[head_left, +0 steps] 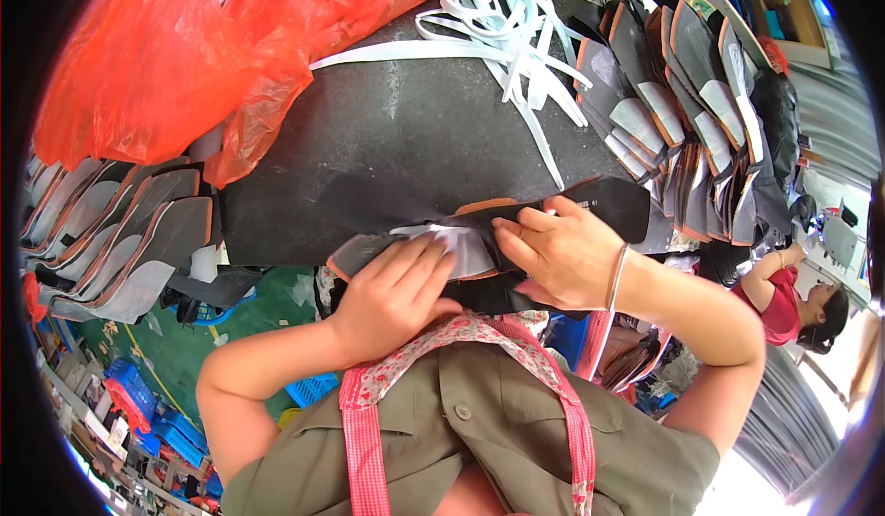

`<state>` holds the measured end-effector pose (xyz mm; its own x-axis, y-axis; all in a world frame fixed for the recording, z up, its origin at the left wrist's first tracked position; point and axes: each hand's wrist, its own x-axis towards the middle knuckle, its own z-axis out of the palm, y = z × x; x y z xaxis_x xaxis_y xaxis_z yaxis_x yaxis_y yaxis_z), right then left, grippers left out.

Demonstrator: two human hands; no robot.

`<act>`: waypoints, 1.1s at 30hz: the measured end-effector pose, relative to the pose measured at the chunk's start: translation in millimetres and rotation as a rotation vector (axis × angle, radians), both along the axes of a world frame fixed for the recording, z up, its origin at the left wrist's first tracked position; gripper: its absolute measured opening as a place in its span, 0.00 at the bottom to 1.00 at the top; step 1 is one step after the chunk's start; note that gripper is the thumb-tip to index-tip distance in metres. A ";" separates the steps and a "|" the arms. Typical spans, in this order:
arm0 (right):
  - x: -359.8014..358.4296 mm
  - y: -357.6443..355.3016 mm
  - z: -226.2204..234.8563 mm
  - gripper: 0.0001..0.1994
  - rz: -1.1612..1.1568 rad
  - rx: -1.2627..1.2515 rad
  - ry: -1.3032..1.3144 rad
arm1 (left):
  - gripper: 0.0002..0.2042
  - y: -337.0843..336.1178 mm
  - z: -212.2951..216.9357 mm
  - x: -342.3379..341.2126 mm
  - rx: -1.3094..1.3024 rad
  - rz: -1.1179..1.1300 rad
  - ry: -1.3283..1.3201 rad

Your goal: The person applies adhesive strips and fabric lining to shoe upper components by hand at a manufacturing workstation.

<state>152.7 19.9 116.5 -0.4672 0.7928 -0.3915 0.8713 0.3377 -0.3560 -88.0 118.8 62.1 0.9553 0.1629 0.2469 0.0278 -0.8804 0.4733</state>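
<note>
A black shoe upper (619,214) with grey lining and a thin orange edge lies across the near edge of the dark worktable, in front of my body. My left hand (396,281) rests on its grey part, fingers stretched out side by side over a pale patch, thumb apart. My right hand (567,249) grips the black part, thumb and fingers bent around it. Between and beyond the hands, a dark flap (383,205) is smeared by motion. The upper's underside is hidden.
A red plastic bag (147,64) covers the table's far left. White strips (502,18) lie tangled at the back. Stacked uppers stand left (138,240) and right (682,101). Blue crates (175,433) sit on the green floor. Another person (784,299) is at far right.
</note>
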 end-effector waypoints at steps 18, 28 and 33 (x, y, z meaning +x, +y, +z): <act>-67.9 -7.6 -54.6 0.13 -0.241 0.298 0.381 | 0.12 54.1 -13.6 -14.3 -0.645 0.513 0.035; -111.3 -0.7 -75.0 0.13 -0.428 0.594 0.253 | 0.16 57.8 -23.2 -23.6 -0.503 0.392 0.089; -113.4 5.8 -75.5 0.10 -0.402 0.548 0.257 | 0.17 69.9 -22.8 -29.2 -0.425 0.221 0.079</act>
